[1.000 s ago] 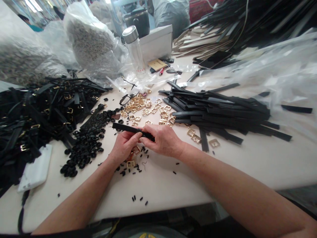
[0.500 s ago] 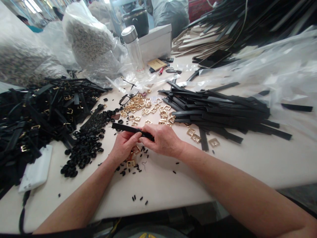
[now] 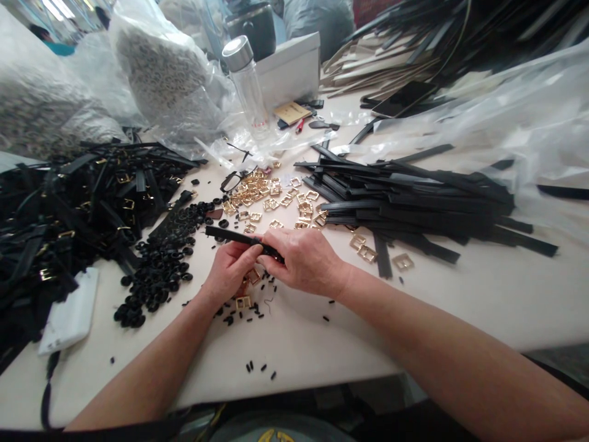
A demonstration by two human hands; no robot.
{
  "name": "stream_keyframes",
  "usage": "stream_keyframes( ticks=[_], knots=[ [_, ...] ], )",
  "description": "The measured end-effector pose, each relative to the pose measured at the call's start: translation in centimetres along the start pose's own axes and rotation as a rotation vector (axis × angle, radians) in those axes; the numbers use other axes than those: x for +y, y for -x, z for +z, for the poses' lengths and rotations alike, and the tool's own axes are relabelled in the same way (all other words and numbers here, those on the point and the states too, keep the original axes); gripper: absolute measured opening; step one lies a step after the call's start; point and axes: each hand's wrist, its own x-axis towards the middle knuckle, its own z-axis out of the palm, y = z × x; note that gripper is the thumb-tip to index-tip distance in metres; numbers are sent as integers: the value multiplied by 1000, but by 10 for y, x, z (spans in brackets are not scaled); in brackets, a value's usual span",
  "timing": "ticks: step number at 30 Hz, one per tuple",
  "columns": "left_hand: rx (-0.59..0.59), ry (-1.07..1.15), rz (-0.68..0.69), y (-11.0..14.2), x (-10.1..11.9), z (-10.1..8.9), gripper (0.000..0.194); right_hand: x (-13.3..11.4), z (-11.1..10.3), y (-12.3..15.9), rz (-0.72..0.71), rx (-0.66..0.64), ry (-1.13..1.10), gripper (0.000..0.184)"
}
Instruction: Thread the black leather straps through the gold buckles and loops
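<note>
1. Minimal motion in your last second: the black strap (image 3: 227, 234) has rolled slightly, so its free end shows a thinner profile; your hands look nearly unchanged; the view has shifted a little.
2. Strap position: off the table (image 3: 304, 344), in front of you, spanning both hands, free end sticking out to your left.
3. Your left hand (image 3: 234, 264): thumb on top, fingers below, pinching the strap near its middle.
4. Your right hand (image 3: 308, 261): curled over the other end, thumb pressed in beside your left thumb, pinching the strap. Can't tell how its hidden fingers sit.
5. Below your hands: a gold buckle (image 3: 243, 301) and scattered short black pegs; more black pegs (image 3: 264, 368) lie nearer your table edge.
6. Just beyond your hands: heap of gold buckles (image 3: 248, 191), some strays running right.
7. Left of your left hand: pile of black round pieces (image 3: 159, 276). Further left, a tangle of buckled straps (image 3: 69, 209), with a white box (image 3: 71, 313) on a black cable (image 3: 46, 399) beside it.
8. Right of your right hand: loose stack of plain black straps (image 3: 414, 202), clear plastic sheeting (image 3: 529, 116) behind it.
9. Far side: glass bottle (image 3: 251, 86), phone (image 3: 405, 99), filled clear bag (image 3: 159, 67); contents too blurred to name.
</note>
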Motion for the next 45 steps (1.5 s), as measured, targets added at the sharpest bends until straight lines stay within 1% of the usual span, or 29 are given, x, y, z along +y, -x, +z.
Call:
stream_keyframes(
  ticks=[4, 10, 15, 19, 26, 32, 41, 45],
  knots=[
    [31, -44, 3, 0, -3, -1, 33, 1, 2, 0, 24, -3, -20, 19],
    [11, -1, -13, -1, -3, 1, 35, 5, 5, -1, 41, -28, -69, 18],
    [2, -4, -1, 0, 2, 2, 36, 8, 6, -1, 26, -20, -84, 17],
    [4, -6, -28, 0, 1, 2, 38, 10, 7, -1, 10, -20, -99, 16],
    [-12, 27, -35, -1, -2, 2, 38, 11, 7, -1, 27, -43, -123, 23],
    [-8, 21, -12, -1, -1, 2, 35, 11, 7, -2, 43, -48, -119, 23],
    [-9, 10, -6, -1, -2, 0, 42, 11, 6, -2, 67, -65, -130, 24],
    [-5, 49, 7, -1, -3, 0, 41, 11, 7, -2, 51, -41, -139, 24]
  ],
)
